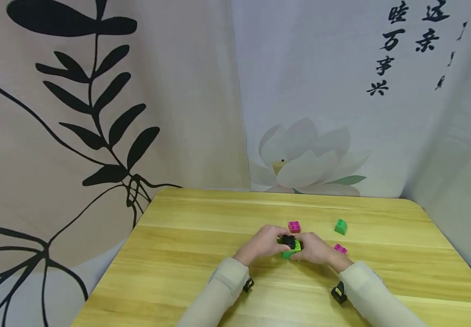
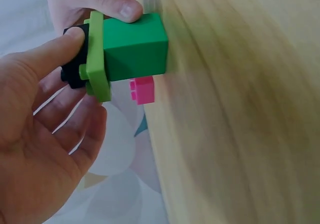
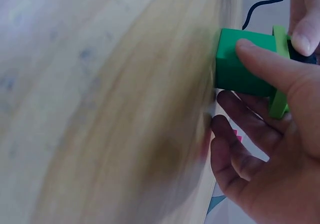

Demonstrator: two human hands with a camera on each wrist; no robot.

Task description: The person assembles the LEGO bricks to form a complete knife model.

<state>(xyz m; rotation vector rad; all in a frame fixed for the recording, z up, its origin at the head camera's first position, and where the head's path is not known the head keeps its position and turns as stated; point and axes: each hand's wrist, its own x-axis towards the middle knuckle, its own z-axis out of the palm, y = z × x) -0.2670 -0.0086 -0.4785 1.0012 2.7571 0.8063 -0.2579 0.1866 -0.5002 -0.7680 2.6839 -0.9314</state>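
Both hands work on one small stack of building bricks over the table. At its base is a tall green block (image 2: 137, 48), with a lime-green plate (image 2: 98, 58) across it and a black brick (image 2: 76, 68) on top. My left hand (image 1: 265, 241) pinches the black brick, its thumb on the near side. The right hand (image 1: 316, 249) grips the green block, thumb laid against one face as the right wrist view shows. In that view the block's bottom is right at the tabletop.
Behind the hands a pink brick (image 1: 294, 227) stands on the wooden table (image 1: 203, 218). A green sloped brick (image 1: 340, 227) lies farther right, and another pink brick (image 1: 340, 248) sits close beside the right wrist. A printed curtain (image 1: 194, 91) hangs past the table's far edge.
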